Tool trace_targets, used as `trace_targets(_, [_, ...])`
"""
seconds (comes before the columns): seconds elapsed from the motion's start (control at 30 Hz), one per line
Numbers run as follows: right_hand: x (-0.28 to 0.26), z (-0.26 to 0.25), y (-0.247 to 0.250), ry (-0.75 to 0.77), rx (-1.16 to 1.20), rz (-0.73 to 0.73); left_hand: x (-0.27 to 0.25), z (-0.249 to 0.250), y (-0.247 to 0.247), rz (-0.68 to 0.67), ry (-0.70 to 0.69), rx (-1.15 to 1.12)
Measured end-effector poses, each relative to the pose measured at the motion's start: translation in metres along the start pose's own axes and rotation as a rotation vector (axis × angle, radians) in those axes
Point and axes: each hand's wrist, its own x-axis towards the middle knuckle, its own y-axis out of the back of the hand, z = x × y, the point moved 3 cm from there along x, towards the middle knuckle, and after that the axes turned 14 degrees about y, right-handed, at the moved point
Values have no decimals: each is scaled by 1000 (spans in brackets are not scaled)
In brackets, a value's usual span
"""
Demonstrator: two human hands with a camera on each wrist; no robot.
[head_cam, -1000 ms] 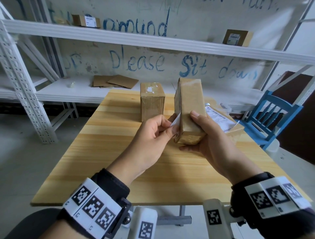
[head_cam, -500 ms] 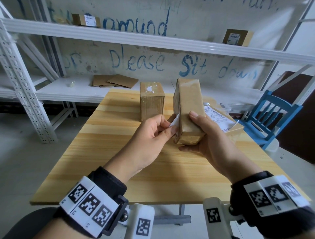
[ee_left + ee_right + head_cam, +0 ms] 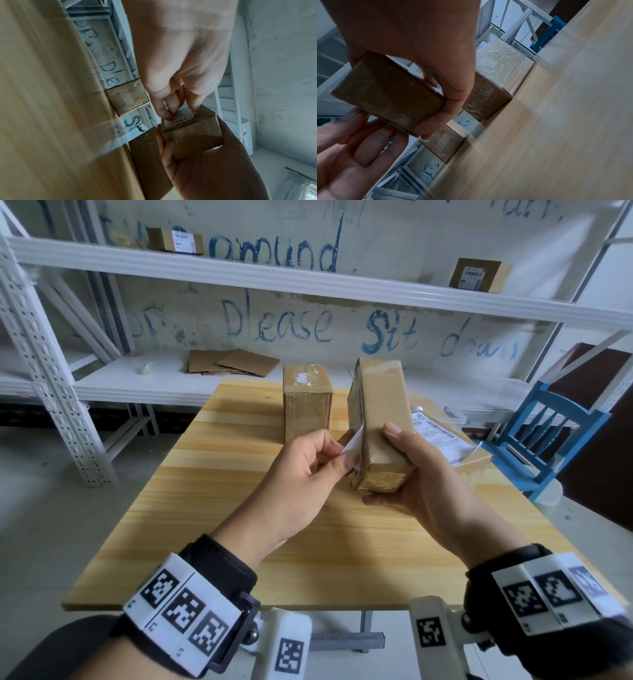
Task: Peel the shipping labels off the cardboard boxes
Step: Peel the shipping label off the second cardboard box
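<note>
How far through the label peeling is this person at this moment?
Done, apparently: the upright box shows only white residue on top. In hand: the right hand grips the held box while the left hand pinches its label, one corner lifted. Left: the labelled box behind.

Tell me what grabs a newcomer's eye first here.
Dead centre, the right hand holds a box upright over the table while the left hand pinches a white label curling off the box's left side. Behind, blue scrawl reading "please sit down" runs along the wall between the shelves. A blue chair stands at the right.
</note>
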Motion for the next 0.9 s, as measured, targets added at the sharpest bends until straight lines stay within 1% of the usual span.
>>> trace_targets(0.4, [-1, -1, 2, 0, -48, -2, 0, 0, -1, -15, 3, -12])
trace_targets(0.63, [-1, 1, 2, -35, 7, 5, -3, 3, 0, -14, 16, -82])
trace_targets(0.73, [-1, 1, 2, -33, -10, -6, -2, 3, -1, -41, 27, -71])
trace_targets(0.9, [-1, 1, 3, -36, -20, -3, 1, -1, 0, -25, 30, -14])
